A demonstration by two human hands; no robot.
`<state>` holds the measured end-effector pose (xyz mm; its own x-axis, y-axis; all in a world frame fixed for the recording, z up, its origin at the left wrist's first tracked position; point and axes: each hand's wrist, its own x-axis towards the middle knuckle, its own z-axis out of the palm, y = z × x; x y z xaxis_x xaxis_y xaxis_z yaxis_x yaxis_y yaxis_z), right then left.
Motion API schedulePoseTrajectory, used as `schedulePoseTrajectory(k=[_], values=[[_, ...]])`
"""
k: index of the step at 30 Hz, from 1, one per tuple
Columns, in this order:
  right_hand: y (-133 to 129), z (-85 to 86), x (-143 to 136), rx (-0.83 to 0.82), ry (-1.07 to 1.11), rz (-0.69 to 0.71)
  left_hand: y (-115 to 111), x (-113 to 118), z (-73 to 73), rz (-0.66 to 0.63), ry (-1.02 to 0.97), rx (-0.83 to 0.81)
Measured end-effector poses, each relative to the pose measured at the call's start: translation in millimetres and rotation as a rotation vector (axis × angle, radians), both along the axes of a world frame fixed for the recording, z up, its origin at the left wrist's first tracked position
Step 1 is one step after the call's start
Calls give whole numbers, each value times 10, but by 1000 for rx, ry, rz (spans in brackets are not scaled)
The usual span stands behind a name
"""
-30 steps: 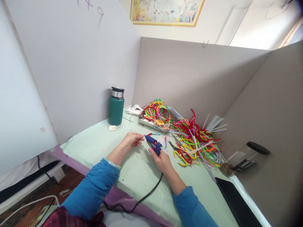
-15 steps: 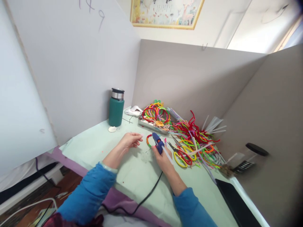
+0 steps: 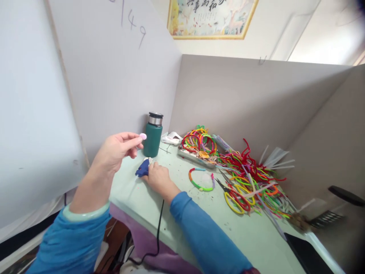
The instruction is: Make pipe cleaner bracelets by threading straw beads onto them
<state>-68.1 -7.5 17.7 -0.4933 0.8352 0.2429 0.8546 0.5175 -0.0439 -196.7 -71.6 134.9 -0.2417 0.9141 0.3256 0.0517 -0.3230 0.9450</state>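
Observation:
My left hand [image 3: 115, 150] is raised at the left, its thumb and fingertips pinching a small pale pink piece [image 3: 143, 136]. My right hand [image 3: 159, 178] is closed on a blue glue gun [image 3: 142, 168] low over the left part of the table, just in front of a green bottle [image 3: 153, 140]. Part of the glue gun is hidden by that hand, and a black cord [image 3: 159, 228] runs down from it. To the right of my right hand, an open ring of coloured pipe cleaner [image 3: 201, 188] lies flat on the table.
A metal tray [image 3: 196, 159] holds coloured rings and scraps. Right of it spreads a heap of pipe cleaners [image 3: 251, 163], with scissors [image 3: 238, 201] at its near edge. A black flat object [image 3: 305, 253] lies at the lower right. Grey partitions [image 3: 242, 95] enclose the table.
My right hand has carried the glue gun leftward, from beside the ring to near the bottle. My left hand has risen leftward with the pink piece. The view has shifted.

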Motion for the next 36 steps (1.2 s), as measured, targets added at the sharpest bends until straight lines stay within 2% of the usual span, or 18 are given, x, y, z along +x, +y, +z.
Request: schedulePoseTrajectory(k=[2,5,8,10,12,15,18,21,24,27,29,32,36], values=[[25,-16,-71,-5,-11,-4,-14,144,-15,-50,4,10],[-44,-33,123,57,3,20,61,426,-140,-137,1,-40],[-205,-50,633,140,15,28,151,736,-304,-207,15,-99],[-306,-69,1078,146,24,-40,170,951,-374,-266,56,-133],[-363,-101,1532,181,82,-182,146,1174,-379,-345,95,-147],[-357,-180,2083,216,189,-339,62,1515,-280,-441,137,-144],[-306,-276,2365,146,198,-285,-4,1820,-182,-547,135,-108],[-273,-342,2425,75,164,-218,45,1993,-251,-605,152,-112],[-270,-352,2397,50,166,-215,229,1969,-505,-519,224,-147],[-283,-316,2369,76,230,-217,443,1808,-803,-295,390,-135],[-293,-283,2357,121,322,-192,540,1691,-955,-176,482,-71],[-300,-256,2334,185,514,-111,594,1587,-1096,7,576,92],[-293,-277,2295,167,747,-9,568,1589,-1202,147,655,322]])
